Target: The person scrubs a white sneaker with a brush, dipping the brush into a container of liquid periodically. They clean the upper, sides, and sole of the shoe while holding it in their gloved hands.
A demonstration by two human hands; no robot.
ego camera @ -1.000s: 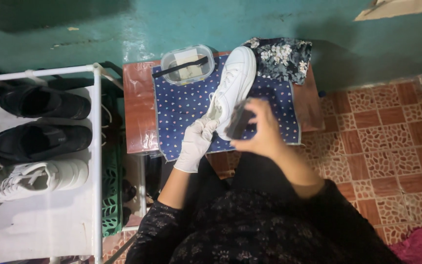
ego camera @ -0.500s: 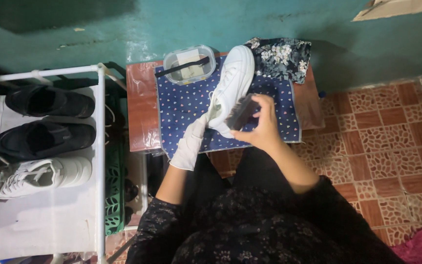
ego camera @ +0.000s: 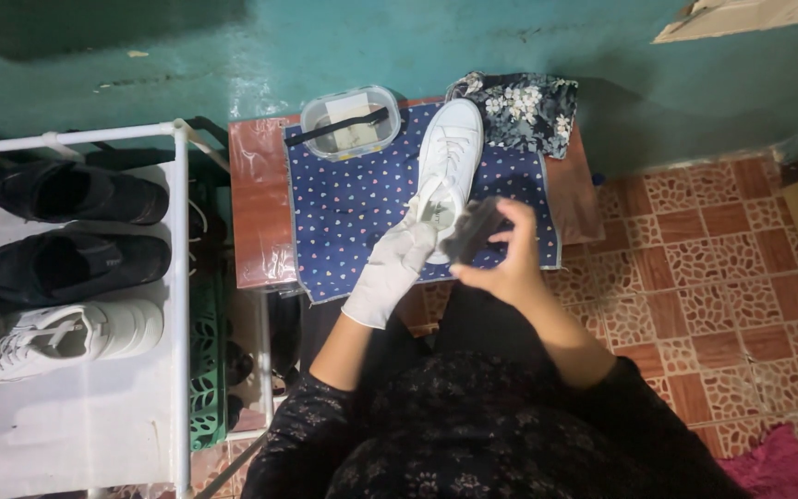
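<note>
A white sneaker [ego camera: 451,159] lies on a blue dotted cloth [ego camera: 362,203] that covers a small reddish table [ego camera: 256,194]. My left hand [ego camera: 392,263], in a white glove, grips the sneaker at its heel end. My right hand [ego camera: 502,261], bare, holds a dark grey pad-like object [ego camera: 473,229] against the heel of the sneaker. What kind of object the dark one is I cannot tell.
A clear plastic tub [ego camera: 351,122] with a dark brush across it stands at the back of the table. A floral cloth [ego camera: 521,109] lies at the back right. A white rack [ego camera: 76,277] at left holds two black shoes and a white sneaker. Tiled floor at right.
My right hand with the dark object has shifted slightly along the sneaker's heel. The view has drifted a little, so the rack sits further right.
</note>
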